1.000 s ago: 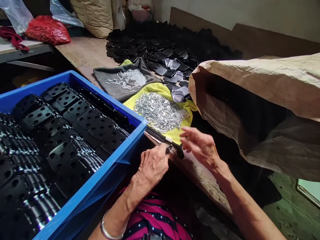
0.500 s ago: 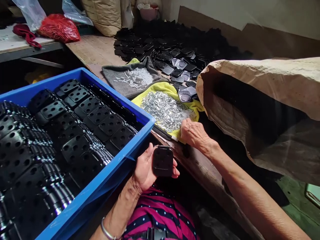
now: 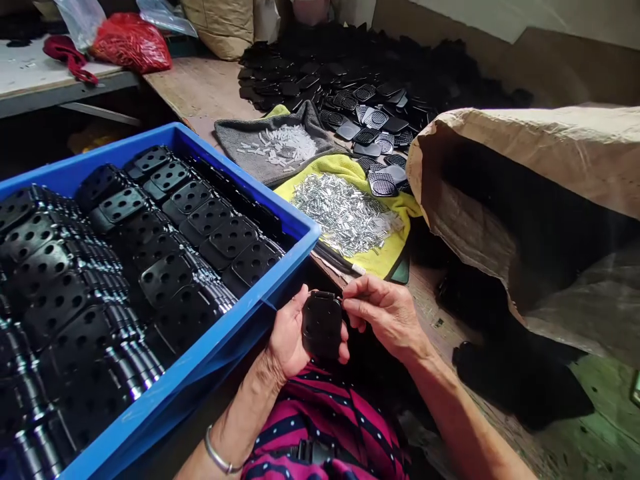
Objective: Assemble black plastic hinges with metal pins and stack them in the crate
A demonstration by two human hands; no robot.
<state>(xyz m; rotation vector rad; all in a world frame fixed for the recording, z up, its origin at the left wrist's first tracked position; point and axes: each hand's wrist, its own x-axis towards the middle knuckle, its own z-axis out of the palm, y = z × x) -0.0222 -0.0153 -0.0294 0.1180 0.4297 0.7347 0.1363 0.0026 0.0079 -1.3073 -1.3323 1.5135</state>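
In my left hand (image 3: 293, 333) lies a black plastic plate (image 3: 321, 327) with rounded corners and a hinge-like edge at its top, the fingers curled round its sides. My right hand (image 3: 383, 310) is closed in a pinch at the plate's upper right corner; what the fingertips hold is too small to make out. Beyond my right hand, a yellow cloth (image 3: 395, 257) carries a heap of short shiny metal pins (image 3: 345, 213). Behind it, small white tubes (image 3: 285, 143) lie on a grey cloth (image 3: 233, 137).
At the left, a blue crate (image 3: 250, 303) holds rows of stacked black plates with round holes. A large pile of black pieces (image 3: 350, 73) covers the back of the wooden table. An open brown sack (image 3: 465, 200) stands at the right, and a red bag (image 3: 131, 43) at the back left.
My right hand has moved from the edge of the metal pins down and left to the plate's upper corner. My left hand still holds the plate. The view has shifted slightly.
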